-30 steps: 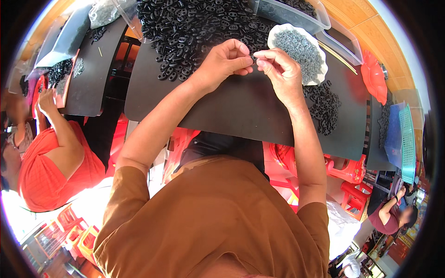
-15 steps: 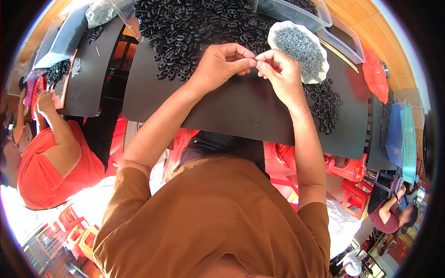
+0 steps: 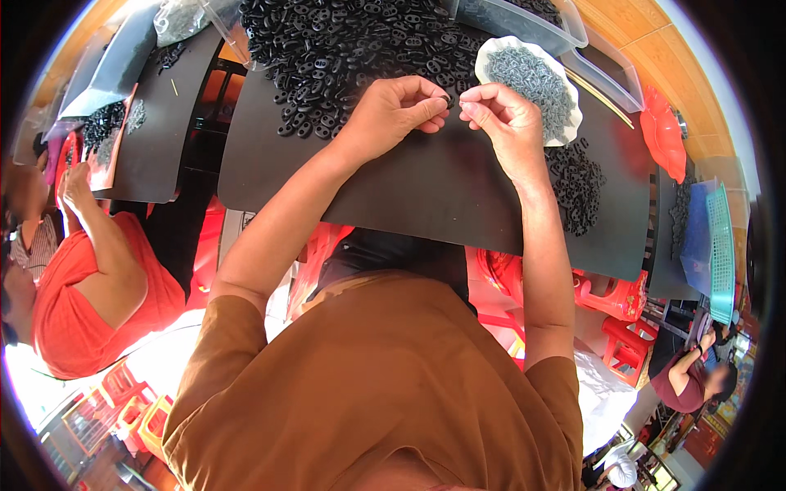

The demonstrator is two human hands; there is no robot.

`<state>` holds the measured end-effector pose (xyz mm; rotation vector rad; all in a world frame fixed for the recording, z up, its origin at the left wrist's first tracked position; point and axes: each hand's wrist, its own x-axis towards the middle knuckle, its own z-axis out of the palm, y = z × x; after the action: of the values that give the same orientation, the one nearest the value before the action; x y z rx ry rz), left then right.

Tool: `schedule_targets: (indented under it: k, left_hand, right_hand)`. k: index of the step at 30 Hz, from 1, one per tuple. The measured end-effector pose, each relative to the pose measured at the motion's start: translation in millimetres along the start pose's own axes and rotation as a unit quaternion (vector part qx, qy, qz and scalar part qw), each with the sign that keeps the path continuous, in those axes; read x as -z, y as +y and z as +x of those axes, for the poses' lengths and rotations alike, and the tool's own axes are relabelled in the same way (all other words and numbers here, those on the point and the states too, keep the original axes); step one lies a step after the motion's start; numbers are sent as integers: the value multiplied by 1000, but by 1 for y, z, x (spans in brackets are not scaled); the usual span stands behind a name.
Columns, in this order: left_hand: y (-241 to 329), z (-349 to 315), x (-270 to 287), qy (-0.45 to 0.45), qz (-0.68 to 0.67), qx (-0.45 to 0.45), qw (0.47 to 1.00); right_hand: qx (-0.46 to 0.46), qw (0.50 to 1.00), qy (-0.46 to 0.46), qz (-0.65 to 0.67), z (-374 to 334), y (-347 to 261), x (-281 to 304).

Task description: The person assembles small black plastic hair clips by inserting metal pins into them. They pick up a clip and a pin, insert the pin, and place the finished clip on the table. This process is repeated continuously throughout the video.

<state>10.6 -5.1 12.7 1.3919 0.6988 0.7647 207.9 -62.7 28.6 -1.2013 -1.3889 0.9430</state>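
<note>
Left hand [image 3: 393,119] and right hand [image 3: 512,127] were near each other but apart, raised over the dark table [image 3: 409,192] in front of me. Between my left thumb and forefinger I had a small black piece [image 3: 448,101] clamped, part of it showing past the tips. My right thumb and forefinger were close together at their ends, and I could not tell whether anything was caught there; it would have been too small to make out.

Beyond my left hand spread a big heap [image 3: 344,57] of black ovals, many showing two holes. Just past my right hand, partly hidden by it, stood a white dish [image 3: 481,61] with a wavy rim, filled with clear bits [image 3: 528,86]. Nearer me, beside my right wrist, lay a smaller black pile [image 3: 577,188]. A clear tub [image 3: 516,31] stood behind the dish, holding dark parts [image 3: 536,10], and thin sticks [image 3: 600,98] lay to the dish's right. Farther right were a red tray [image 3: 661,135] and a green basket [image 3: 720,254]. On my left, a co-worker [image 3: 106,295] in red was at another table [image 3: 151,151]. Brown sleeves [image 3: 231,331] covered my upper arms.
</note>
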Motion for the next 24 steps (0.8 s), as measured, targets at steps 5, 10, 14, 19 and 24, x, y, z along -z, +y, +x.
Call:
schedule_targets:
  k: [5,10,14,19,24]
  left_hand:
    - [2,-2,-2,0,55,-4,998]
    - [5,-4,-3,7,107,-3,994]
    - [6,-5,-5,11,109,-6,994]
    - [6,-6,-4,10,137,-10,990]
    - [4,-6,-4,-1,175,-22,984]
  right_hand:
    - [6,999,0,-48,0,-1,-2]
    - [17,998,-7,-58,-2,-3,-3]
    - [44,993,-18,-112,-2,-4,-4]
    - [67,986,-28,-153,-2,-7,-5]
    - [185,950,-51,-247,-2,-6,-8]
